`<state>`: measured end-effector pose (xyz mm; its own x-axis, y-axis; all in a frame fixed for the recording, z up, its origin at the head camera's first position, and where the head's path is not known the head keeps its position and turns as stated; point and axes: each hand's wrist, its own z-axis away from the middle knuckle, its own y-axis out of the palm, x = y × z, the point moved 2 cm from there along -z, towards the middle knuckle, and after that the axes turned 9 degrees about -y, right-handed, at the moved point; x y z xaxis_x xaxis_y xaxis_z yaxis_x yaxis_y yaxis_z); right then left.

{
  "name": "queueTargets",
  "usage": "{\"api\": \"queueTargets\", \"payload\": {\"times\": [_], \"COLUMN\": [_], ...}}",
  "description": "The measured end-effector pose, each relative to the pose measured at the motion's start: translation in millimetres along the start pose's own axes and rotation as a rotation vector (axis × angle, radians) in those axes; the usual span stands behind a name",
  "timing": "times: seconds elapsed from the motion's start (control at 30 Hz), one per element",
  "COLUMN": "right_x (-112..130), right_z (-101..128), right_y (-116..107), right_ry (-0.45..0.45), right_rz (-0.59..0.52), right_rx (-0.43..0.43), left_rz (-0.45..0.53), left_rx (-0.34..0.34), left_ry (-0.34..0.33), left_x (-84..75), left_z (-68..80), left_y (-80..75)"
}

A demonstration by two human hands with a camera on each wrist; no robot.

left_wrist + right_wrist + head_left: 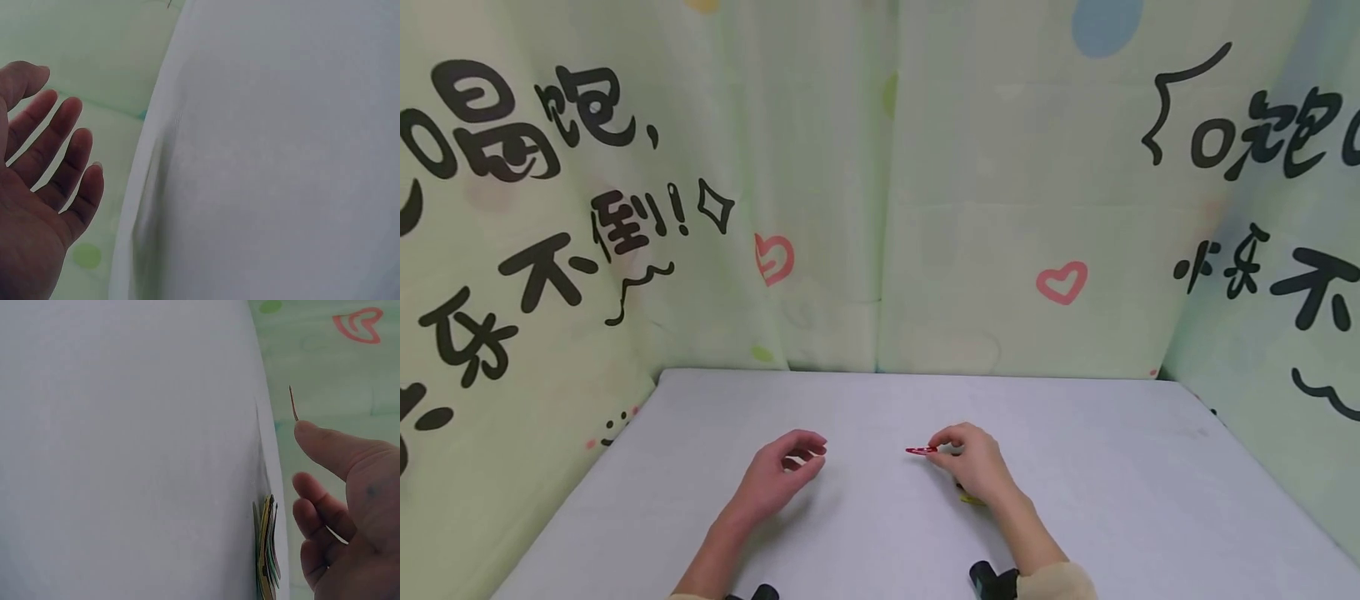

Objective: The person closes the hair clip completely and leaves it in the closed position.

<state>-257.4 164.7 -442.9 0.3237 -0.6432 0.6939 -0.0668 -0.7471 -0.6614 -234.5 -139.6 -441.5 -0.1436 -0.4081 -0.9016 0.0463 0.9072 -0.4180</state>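
My right hand pinches a small red hair clip between thumb and fingers, just above the white table; the clip's thin tip sticks out past the thumb in the right wrist view. Under that hand lies a small pile of coloured clips, of which a yellow bit shows beside the wrist in the head view. My left hand hovers to the left of the clip with fingers relaxed and slightly curled, holding nothing.
Pale green cloth walls with black characters and pink hearts close in the table on three sides. Black wrist-camera mounts sit at both forearms near the front edge.
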Motion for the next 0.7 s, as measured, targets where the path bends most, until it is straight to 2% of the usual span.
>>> {"api": "queueTargets", "payload": {"times": [0.37, 0.57, 0.7], "right_x": [-7, -7, -8], "right_z": [-4, -2, 0], "right_y": [4, 4, 3], "right_ry": [0.022, 0.025, 0.042], "right_rz": [0.123, 0.129, 0.086], "right_rx": [0.063, 0.081, 0.064], "left_rz": [-0.02, -0.04, -0.06], "left_rx": [0.016, 0.021, 0.016], "left_ry": [-0.009, -0.007, -0.007], "left_x": [5.4, 3.7, 3.5], "left_z": [5.1, 7.1, 7.8], "left_y": [-10.4, -12.8, -14.1]}}
